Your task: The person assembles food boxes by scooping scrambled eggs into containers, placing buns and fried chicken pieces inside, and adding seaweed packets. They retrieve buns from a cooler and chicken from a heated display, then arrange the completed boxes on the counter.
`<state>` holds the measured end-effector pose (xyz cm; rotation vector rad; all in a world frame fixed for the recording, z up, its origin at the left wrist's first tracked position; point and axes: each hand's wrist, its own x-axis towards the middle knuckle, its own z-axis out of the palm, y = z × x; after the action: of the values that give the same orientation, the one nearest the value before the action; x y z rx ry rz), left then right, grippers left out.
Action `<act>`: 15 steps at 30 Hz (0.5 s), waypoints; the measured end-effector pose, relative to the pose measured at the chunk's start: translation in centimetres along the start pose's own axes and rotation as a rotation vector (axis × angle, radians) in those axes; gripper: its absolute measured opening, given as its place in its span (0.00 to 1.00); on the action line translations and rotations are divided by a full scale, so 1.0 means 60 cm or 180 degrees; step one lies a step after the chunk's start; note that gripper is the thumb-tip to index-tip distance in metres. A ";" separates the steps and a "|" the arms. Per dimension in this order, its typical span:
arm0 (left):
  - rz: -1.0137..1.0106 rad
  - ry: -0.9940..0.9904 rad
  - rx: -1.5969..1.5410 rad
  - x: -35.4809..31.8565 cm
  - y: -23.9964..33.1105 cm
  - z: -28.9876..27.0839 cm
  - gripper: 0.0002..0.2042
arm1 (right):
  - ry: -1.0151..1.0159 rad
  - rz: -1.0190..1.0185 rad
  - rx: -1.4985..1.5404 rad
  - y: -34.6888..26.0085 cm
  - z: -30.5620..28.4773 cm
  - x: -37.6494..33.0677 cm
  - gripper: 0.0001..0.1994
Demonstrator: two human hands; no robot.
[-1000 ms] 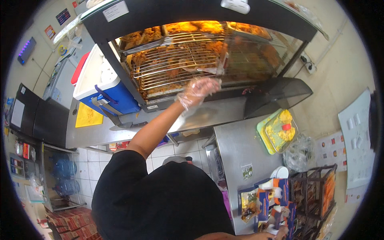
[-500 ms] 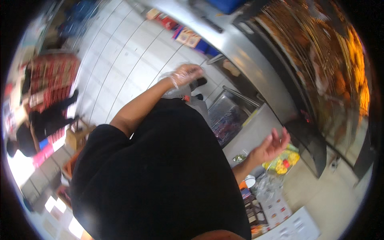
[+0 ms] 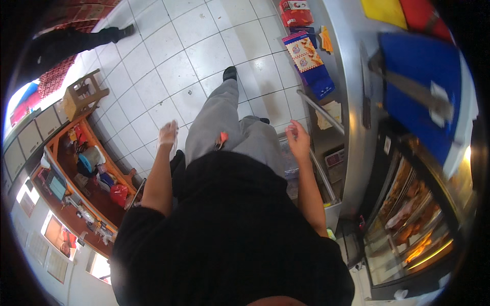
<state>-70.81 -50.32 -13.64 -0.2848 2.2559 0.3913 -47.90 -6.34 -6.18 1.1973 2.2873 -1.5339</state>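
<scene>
My left hand (image 3: 167, 133), in a thin clear plastic glove, hangs beside my grey trousers (image 3: 209, 122) above the white floor tiles. Its fingers are loosely apart and nothing shows in them. On the other side my right hand (image 3: 298, 140) is bare, with thumb and fingers parted and nothing held. It is close to a metal rail (image 3: 324, 115) under the steel counter (image 3: 352, 168) but appears apart from it. A small orange-red item (image 3: 221, 137) sits at the front of my trousers.
At right, a glass roasting cabinet (image 3: 408, 224) glows with meat inside. A long tool (image 3: 418, 89) lies on a blue board (image 3: 429, 66). Blue packages (image 3: 311, 64) are by the counter. Left are a wooden stool (image 3: 84, 97), a cluttered wooden cabinet (image 3: 97, 173) and another person's dark-trousered leg (image 3: 87, 43).
My view has swung round, bringing the cabinet lower right and showing more floor. Both hands now hang alongside my legs, and one leg is stretched forward. The right hand has left the produce bag's side.
</scene>
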 end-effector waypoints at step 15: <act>-0.0014 0.0034 -0.1320 0.070 0.221 0.133 0.20 | 0.1189 -0.1319 -0.2186 0.165 0.094 0.997 0.42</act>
<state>-72.35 -35.41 -19.33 -0.5047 2.1686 0.8579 -83.25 22.54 -46.53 0.8933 3.0673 -0.4854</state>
